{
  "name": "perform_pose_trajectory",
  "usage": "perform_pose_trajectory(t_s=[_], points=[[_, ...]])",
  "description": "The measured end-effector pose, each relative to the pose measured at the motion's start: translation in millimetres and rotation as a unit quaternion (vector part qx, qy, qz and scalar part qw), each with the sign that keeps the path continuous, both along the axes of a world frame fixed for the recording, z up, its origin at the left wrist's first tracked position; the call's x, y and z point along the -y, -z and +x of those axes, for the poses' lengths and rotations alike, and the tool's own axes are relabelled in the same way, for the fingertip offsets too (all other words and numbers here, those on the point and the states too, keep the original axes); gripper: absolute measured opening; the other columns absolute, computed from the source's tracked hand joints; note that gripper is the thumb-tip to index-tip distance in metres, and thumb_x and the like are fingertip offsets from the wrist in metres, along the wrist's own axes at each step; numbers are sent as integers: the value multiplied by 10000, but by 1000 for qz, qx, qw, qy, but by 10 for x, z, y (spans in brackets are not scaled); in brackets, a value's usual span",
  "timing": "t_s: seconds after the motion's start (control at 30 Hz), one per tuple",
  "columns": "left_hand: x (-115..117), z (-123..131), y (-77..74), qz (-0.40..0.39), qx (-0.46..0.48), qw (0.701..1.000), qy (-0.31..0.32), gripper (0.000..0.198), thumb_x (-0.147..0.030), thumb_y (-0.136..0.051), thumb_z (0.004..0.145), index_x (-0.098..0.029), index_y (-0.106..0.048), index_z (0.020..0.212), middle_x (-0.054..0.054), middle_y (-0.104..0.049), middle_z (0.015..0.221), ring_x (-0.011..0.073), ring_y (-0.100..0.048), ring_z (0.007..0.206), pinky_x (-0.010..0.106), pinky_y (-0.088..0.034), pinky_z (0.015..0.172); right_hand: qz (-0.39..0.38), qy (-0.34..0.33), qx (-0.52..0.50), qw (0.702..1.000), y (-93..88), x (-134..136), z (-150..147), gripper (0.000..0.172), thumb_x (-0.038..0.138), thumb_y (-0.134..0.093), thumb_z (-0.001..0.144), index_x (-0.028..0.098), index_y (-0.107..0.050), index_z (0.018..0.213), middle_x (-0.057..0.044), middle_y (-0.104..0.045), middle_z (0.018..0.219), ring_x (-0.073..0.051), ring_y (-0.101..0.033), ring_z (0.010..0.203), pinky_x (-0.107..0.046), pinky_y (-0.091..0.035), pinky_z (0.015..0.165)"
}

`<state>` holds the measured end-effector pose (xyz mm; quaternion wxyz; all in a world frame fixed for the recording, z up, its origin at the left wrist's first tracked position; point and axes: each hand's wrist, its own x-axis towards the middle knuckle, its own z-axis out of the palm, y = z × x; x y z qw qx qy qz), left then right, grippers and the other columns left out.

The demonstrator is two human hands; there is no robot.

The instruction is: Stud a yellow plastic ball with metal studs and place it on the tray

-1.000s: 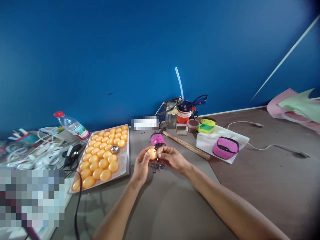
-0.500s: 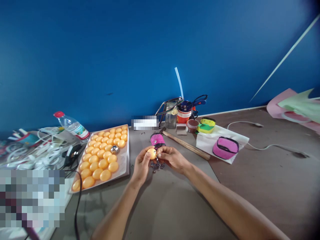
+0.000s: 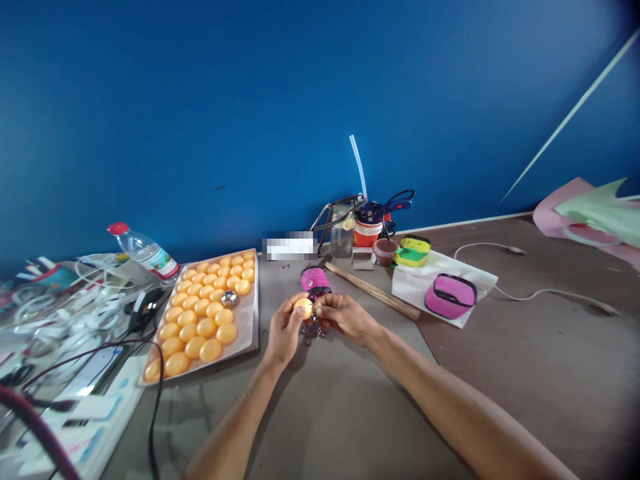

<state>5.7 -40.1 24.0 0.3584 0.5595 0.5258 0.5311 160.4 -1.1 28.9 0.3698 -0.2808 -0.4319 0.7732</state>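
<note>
The left hand's (image 3: 286,330) grip is closed around an orange ball (image 3: 305,307) above the desk (image 3: 340,413), while the right hand's (image 3: 347,321) is pinched shut at the ball's 3 o'clock, on what I cannot tell. Small metal pieces (image 3: 315,331) lie near 6 o'clock and a pink container (image 3: 314,279) crowds 12. Farther out, a tray of orange balls (image 3: 246,333) sits at 9, a wooden-handled hammer (image 3: 373,290) at 2.

Your left hand (image 3: 285,332): pinching 1 orange ball (image 3: 303,307)
Your right hand (image 3: 351,321): fingertips at the ball's right
Tray (image 3: 245,330): left of the ball
Pink item (image 3: 316,279): beyond the ball
</note>
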Motion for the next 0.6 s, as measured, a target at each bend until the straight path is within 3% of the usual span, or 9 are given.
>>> perform_pose_trajectory(t_s=[0.43,0.6], points=[[22,42,-32,4,-33,999,-4,352,-430,-562,792,-166,-645,1011,72,-665,918,198,-586,832,276,-440,767,42,36,93,994,30,-5,-4,192,315,-684,613,152,-585,635,32,-548,520,-68,-424,448,-223,-333,464],[12,28,-9,6,-51,999,-1,351,-414,-535,815,-162,-629,1042,80,-658,945,199,-585,853,279,-443,773,35,80,126,988,-19,42,-37,112,248,-637,618,160,-568,626,44,-534,515,-69,-419,457,-220,-320,466]])
